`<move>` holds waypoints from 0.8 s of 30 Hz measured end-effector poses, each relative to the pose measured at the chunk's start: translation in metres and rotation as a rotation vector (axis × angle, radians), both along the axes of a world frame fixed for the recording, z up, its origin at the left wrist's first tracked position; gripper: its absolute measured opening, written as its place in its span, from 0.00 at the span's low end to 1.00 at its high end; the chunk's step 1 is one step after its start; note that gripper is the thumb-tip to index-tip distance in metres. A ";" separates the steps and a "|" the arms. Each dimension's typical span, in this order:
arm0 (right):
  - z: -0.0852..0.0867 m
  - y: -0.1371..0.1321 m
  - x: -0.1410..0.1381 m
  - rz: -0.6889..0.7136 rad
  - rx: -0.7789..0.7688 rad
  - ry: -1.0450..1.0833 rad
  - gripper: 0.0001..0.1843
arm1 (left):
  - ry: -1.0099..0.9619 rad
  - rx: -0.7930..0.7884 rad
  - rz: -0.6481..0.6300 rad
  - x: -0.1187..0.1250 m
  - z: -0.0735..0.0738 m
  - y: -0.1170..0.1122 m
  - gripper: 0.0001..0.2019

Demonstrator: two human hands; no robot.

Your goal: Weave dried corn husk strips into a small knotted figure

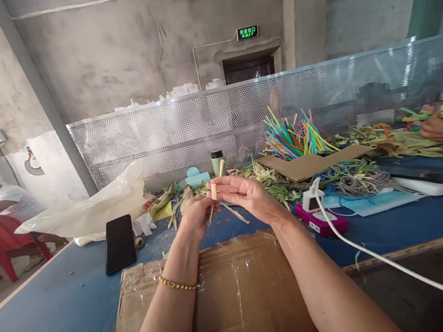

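Note:
Over the far edge of a cardboard box, my two hands meet around a small piece of pale, straw-like dried strips. Thumb and fingers of my left hand pinch its lower left side. From the other side, my right hand closes its fingertips on the same piece, fingers pointing left. One strip sticks up above the fingers, and loose ends hang down below between the hands. How the strips are joined is too small to tell. A beaded bracelet circles my left wrist.
On the blue table are a black phone, plastic sheeting, a green bottle, colourful pipe cleaners and dried leaf scraps. At right, a magenta power adapter trails a white cable; another person's hand works beyond.

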State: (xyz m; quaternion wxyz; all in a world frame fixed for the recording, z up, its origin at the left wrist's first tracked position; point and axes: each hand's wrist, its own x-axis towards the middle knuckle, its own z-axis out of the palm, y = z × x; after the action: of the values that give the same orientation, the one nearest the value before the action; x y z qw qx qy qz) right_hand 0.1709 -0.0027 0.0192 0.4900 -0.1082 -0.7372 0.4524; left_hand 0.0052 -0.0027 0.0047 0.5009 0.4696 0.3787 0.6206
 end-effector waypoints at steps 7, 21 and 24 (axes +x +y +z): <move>0.006 -0.002 0.001 -0.314 0.034 0.213 0.10 | 0.008 -0.016 0.000 0.002 0.004 -0.004 0.05; -0.003 0.007 -0.006 -0.455 0.075 -0.094 0.13 | -0.008 -0.029 0.004 0.004 0.008 -0.010 0.05; -0.006 0.013 -0.007 -0.523 0.079 -0.127 0.12 | -0.023 -0.023 -0.016 0.003 0.008 -0.010 0.05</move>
State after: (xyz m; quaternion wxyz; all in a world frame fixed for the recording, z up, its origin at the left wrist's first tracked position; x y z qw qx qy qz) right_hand 0.1644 0.0105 0.0129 0.5470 -0.3038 -0.7304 0.2739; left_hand 0.0082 -0.0126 0.0129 0.5154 0.4600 0.3761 0.6174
